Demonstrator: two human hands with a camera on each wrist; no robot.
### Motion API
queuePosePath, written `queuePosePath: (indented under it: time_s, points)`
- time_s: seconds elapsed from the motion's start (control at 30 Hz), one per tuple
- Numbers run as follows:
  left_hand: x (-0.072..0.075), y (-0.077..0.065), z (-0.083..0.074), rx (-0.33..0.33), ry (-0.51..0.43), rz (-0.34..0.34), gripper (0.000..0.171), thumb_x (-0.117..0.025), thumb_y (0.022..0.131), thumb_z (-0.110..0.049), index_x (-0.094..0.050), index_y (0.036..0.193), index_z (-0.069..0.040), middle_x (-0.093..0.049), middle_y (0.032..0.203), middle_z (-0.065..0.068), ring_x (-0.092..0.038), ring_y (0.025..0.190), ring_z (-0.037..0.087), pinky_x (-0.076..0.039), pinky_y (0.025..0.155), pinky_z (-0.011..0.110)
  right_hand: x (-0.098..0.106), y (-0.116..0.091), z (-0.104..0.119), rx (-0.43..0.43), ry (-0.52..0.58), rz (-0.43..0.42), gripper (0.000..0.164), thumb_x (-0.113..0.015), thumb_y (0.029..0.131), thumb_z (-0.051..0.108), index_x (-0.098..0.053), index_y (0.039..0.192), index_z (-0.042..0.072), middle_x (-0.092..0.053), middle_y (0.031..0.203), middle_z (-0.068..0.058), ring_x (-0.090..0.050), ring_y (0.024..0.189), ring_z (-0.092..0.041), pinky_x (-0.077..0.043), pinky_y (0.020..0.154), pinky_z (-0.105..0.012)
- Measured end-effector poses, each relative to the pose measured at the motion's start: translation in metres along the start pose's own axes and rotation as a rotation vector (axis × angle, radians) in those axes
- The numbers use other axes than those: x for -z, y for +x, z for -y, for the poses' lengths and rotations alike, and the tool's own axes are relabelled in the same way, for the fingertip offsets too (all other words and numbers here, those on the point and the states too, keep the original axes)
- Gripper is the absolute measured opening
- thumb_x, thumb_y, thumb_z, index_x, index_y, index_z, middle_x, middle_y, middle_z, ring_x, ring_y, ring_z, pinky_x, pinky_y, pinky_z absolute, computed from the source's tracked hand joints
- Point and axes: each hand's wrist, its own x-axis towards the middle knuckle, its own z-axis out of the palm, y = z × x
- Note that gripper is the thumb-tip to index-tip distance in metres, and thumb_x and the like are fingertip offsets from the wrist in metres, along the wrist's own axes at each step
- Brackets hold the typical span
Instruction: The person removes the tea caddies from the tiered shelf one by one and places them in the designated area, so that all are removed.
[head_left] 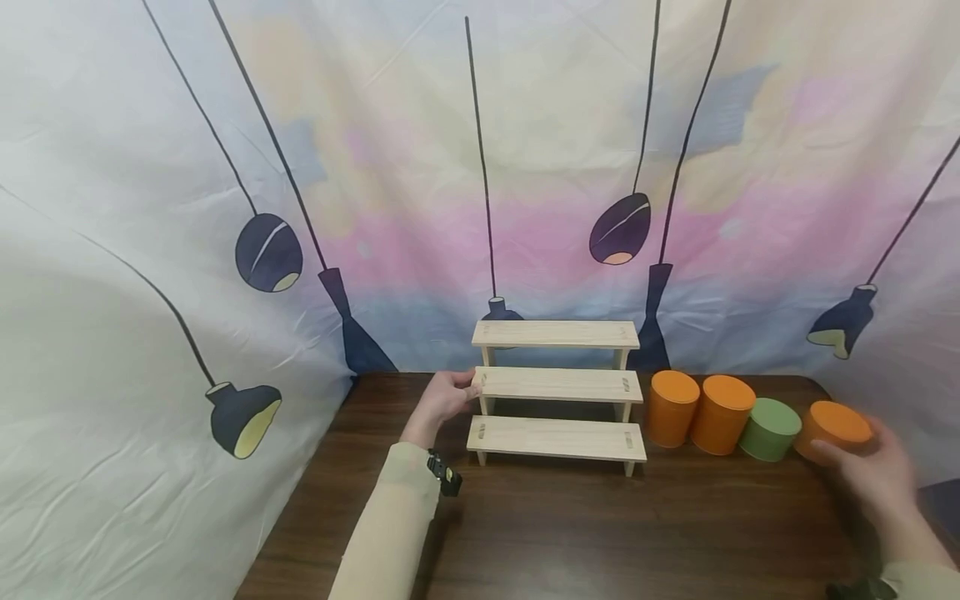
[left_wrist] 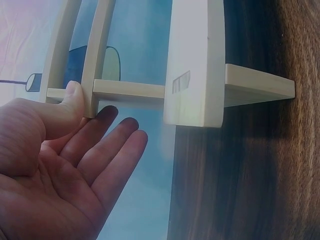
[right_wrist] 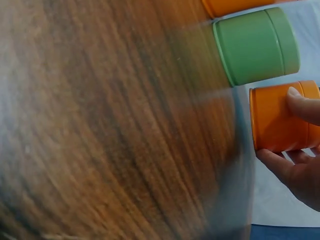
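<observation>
A pale wooden three-step shelf (head_left: 557, 384) stands at the back of the table. My left hand (head_left: 441, 400) is at the left end of its middle step. In the left wrist view the thumb (left_wrist: 73, 102) presses one face of that step, with the index finger behind it and the other fingers spread loosely. At the far right, my right hand (head_left: 883, 471) grips an orange canister (head_left: 838, 421) by its side, thumb toward me. A green canister (head_left: 770, 427) stands just left of it. The fingers' far side is hidden behind the held canister.
Two more orange canisters (head_left: 672, 408) stand between the shelf and the green one. Dark wood table (head_left: 540, 533) spreads in front of the shelf. A cloth backdrop (head_left: 420, 167) printed with hanging lamps closes off the back and both sides.
</observation>
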Motion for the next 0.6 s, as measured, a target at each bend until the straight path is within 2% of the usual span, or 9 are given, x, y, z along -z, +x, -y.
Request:
queuePosePath:
  time_s: [0.4, 0.6]
  points:
    - [0.001, -0.001, -0.002, 0.007, 0.007, 0.006, 0.05, -0.072, 0.105, -0.013, -0.058, 0.152, -0.003, -0.052, 0.157, 0.025, -0.066, 0.128, 0.038, -0.059, 0.099, 0.05, 0.001, 0.006, -0.01, 0.012, -0.021, 0.048, 0.092, -0.067, 0.103, 0.015, -0.005, 0.167, -0.006, -0.003, 0.171, -0.037, -0.01, 0.156, -0.06, -0.019, 0.123, -0.072]
    - [0.002, -0.001, -0.003, 0.009, 0.0, 0.011, 0.051, -0.071, 0.105, -0.013, -0.057, 0.153, -0.003, -0.05, 0.158, 0.025, -0.064, 0.13, 0.039, -0.057, 0.102, 0.053, 0.001, 0.01, -0.014, -0.009, -0.005, 0.058, 0.097, -0.069, 0.102, 0.02, -0.003, 0.168, -0.006, -0.003, 0.172, -0.036, -0.011, 0.156, -0.06, -0.02, 0.123, -0.071]
